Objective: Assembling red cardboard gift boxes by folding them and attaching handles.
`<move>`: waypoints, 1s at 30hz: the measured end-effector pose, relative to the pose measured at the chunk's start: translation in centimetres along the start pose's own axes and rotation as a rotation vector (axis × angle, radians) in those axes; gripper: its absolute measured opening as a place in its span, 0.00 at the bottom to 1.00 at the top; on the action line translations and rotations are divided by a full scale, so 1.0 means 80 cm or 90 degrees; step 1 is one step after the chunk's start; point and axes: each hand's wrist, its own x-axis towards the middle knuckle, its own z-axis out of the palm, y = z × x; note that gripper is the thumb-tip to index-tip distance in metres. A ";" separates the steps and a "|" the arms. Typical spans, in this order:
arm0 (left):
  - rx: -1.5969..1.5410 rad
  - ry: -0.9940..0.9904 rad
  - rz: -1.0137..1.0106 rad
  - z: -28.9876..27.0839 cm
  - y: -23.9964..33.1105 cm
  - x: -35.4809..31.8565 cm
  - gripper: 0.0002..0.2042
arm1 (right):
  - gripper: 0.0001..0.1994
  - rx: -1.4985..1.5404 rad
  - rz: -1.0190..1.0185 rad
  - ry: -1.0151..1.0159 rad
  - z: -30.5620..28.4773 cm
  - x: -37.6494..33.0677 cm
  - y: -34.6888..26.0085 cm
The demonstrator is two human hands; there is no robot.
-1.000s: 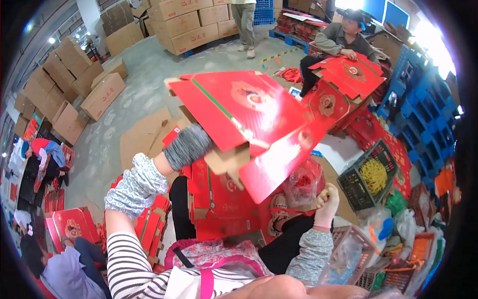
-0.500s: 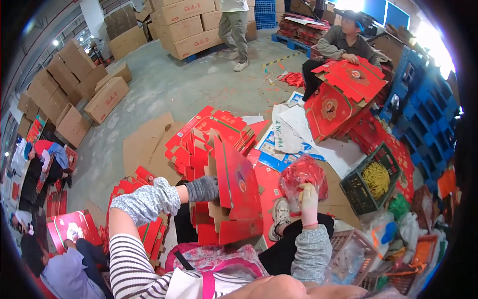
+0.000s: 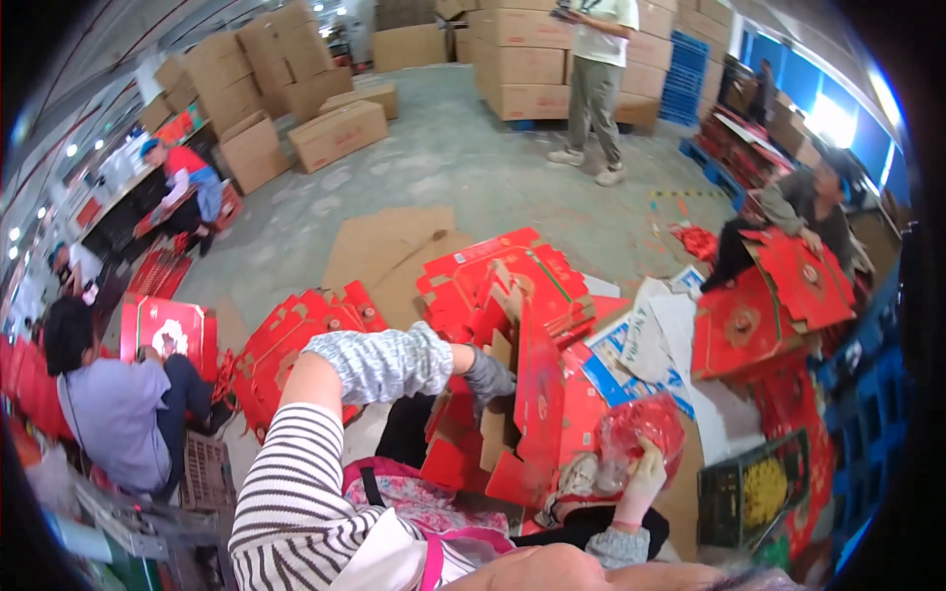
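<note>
Two hands are at work on one red folded carton [image 3: 537,394], which stands upright on the floor just in front of your knees. Your left hand [image 3: 488,376], in a grey glove, closes its grip over the carton's top edge, fingers curled on the brown inner flap. Your right hand [image 3: 645,473], in a pale glove, sits to the right of the carton and pinches a red mesh bag [image 3: 641,433] from below; the bag bulges above the closed grip, clear of the carton's side.

To do this well, I judge you should keep the left grip firm on that top edge so the panel stays upright and does not fold back. Hold the bag steady beside the carton until the walls are squared.

Behind the carton lies a stack of flat red cartons [image 3: 493,281] on a brown cardboard sheet [image 3: 384,251]. Right of the carton stands a dark crate [image 3: 754,488].
</note>
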 end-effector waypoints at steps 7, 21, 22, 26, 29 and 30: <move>-0.655 0.230 -0.252 0.010 -0.038 0.011 0.20 | 0.15 -0.005 0.037 -0.099 0.000 0.007 0.008; -0.286 0.739 -0.060 0.173 -0.069 0.130 0.14 | 0.13 -0.120 -0.090 -0.071 0.014 0.029 0.044; -0.094 0.866 0.086 0.149 -0.017 0.102 0.15 | 0.13 -0.065 -0.046 -0.074 0.013 0.026 0.028; -0.421 0.696 -0.124 0.135 0.107 0.073 0.20 | 0.13 -0.017 -0.043 0.000 0.020 0.051 -0.019; -0.557 0.552 -0.131 0.083 0.172 0.025 0.23 | 0.14 -0.088 -0.144 0.040 0.028 0.086 -0.035; -0.559 0.557 -0.105 0.089 0.178 0.027 0.23 | 0.14 -0.076 -0.141 0.034 0.036 0.097 -0.044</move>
